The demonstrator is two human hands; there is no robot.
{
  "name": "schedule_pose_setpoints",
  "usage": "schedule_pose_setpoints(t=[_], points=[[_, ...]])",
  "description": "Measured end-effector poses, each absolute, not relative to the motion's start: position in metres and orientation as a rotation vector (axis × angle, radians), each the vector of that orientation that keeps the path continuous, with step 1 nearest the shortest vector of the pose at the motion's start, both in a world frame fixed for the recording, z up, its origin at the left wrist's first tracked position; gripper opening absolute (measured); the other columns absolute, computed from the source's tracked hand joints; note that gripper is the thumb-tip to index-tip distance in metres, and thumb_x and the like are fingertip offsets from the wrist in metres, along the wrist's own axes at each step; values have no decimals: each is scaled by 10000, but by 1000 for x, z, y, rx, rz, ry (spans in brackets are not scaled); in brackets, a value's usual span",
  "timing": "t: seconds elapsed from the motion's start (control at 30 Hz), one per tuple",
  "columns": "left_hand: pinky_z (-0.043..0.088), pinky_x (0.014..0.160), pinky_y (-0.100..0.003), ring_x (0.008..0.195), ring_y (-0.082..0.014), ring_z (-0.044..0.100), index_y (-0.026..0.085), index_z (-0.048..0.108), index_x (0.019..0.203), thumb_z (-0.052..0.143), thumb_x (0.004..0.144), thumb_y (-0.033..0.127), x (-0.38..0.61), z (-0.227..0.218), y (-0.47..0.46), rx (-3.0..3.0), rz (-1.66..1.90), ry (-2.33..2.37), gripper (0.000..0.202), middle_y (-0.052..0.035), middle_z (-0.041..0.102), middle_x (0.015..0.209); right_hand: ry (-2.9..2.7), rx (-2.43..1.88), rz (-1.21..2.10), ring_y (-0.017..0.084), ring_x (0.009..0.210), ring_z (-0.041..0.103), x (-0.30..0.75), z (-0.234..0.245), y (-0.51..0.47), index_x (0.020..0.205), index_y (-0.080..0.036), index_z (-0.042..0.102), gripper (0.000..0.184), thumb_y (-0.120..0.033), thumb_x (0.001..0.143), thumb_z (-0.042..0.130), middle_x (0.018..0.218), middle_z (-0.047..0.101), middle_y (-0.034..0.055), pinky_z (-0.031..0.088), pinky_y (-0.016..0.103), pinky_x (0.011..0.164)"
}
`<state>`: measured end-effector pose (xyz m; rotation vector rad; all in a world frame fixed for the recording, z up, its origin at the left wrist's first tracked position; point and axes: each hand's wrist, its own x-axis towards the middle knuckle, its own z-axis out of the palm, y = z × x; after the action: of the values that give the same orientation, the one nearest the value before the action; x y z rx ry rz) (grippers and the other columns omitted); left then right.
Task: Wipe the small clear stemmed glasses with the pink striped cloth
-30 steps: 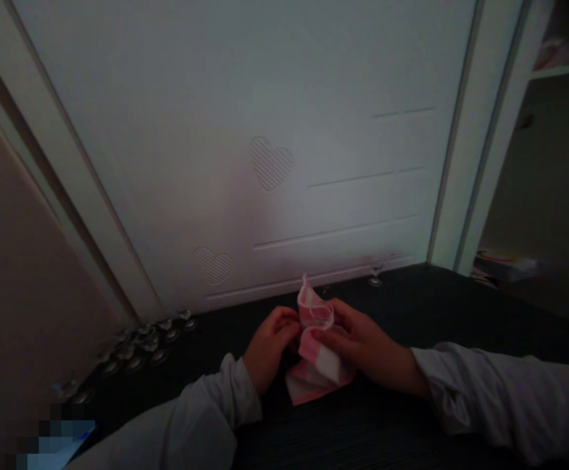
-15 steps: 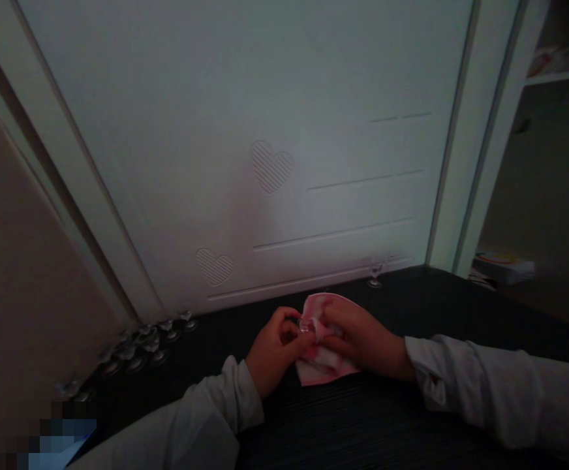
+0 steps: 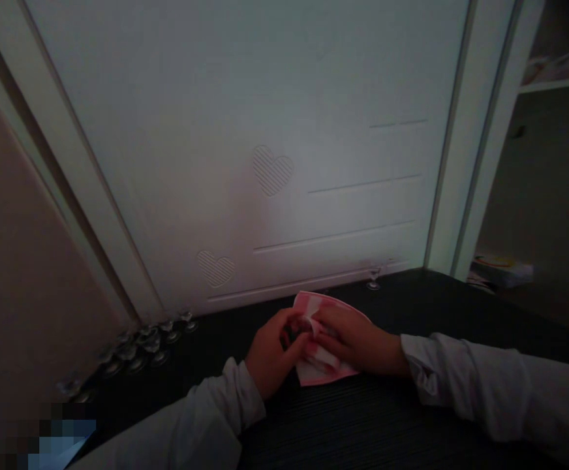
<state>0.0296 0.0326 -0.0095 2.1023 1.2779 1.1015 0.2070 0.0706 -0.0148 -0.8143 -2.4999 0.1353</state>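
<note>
My left hand [image 3: 275, 352] is curled closed around a small clear glass [image 3: 303, 325], of which only a bit of rim shows between the fingers. From the other side my right hand [image 3: 353, 338] presses a pink and white cloth [image 3: 318, 377] against that glass, its fingers closed on the bunched fabric. The cloth's loose edges spread over the dark tabletop [image 3: 343, 424] below both hands. Most of the glass is hidden by fingers and fabric.
Several small stemmed glasses [image 3: 150, 343] stand bunched at the left by the wall. One more stemmed glass [image 3: 373, 277] stands at the back right, close to the white door panel [image 3: 314, 85]. Papers [image 3: 502, 269] lie on a shelf at the right.
My right hand and the cloth have shifted slightly around the glass. The cloth's back corner has moved left, and less of the glass shows. The view has tilted a little.
</note>
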Motion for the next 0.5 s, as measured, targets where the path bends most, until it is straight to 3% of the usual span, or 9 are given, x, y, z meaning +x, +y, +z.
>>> schedule_pose_setpoints(t=[0.17,0.3,0.5], points=[[416,767,-317,867,-188,511,176,531,917,490,743,124,30,-7,24,2585,1109,1067,186,-64,579,916,-2529,-770,138,168,708,497,207,-14,70,776,-148,530,92,-203,775,457,767,570,58,396,291,651],[395,848,-345,980,-199,482,178,550,953,397,780,58,28,-7,21,2942,999,800,259,-79,588,1022,-2533,-699,127,169,714,504,207,-16,69,756,-155,533,77,-176,760,460,759,575,50,398,300,670],[432,796,-348,920,-216,556,221,625,829,406,820,107,33,-5,8,3403,680,458,246,-60,664,930,-2511,-675,135,192,801,526,209,-15,65,853,-158,547,145,-249,746,511,845,592,64,396,331,756]])
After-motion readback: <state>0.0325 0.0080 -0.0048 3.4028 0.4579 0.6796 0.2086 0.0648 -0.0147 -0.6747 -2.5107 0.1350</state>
